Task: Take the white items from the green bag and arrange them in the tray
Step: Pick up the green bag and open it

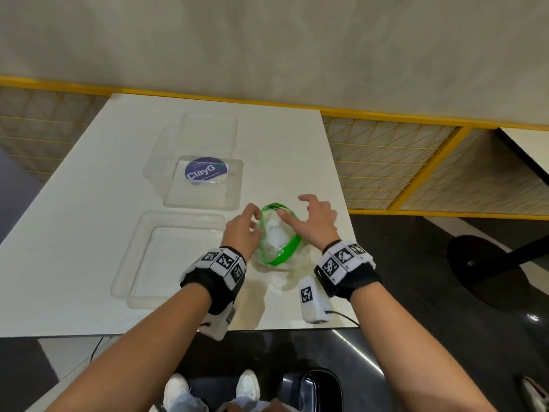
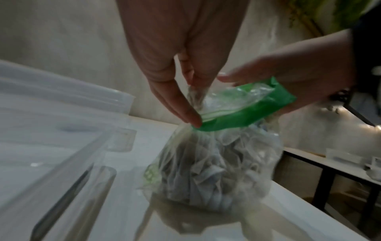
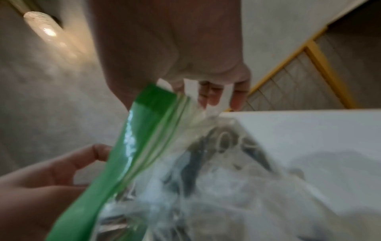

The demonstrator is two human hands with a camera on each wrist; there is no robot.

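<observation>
In the head view, a clear empty tray (image 1: 139, 263) sits at lower left of centre on the white counter (image 1: 89, 203). Above it in the frame lies a second clear container (image 1: 205, 185) with a round purple "ClayG" label (image 1: 205, 171), and another clear piece behind that.

Just right of the tray, the left hand (image 1: 242, 231) pinches the near-left edge of the green bag (image 1: 277, 236); the left wrist view shows thumb and fingers closed on the clear plastic just below the green band. The bag stands on the counter near its lower right corner, its green-rimmed mouth pulled open into an oval, with white items (image 1: 276, 233) visible inside.

On the bag's right, the right hand (image 1: 316, 223) has its thumb at the rim, and the right wrist view shows fingertips gripping the zip edge, while the other fingers are spread. Both wrists wear black bands with white coded markers.
</observation>
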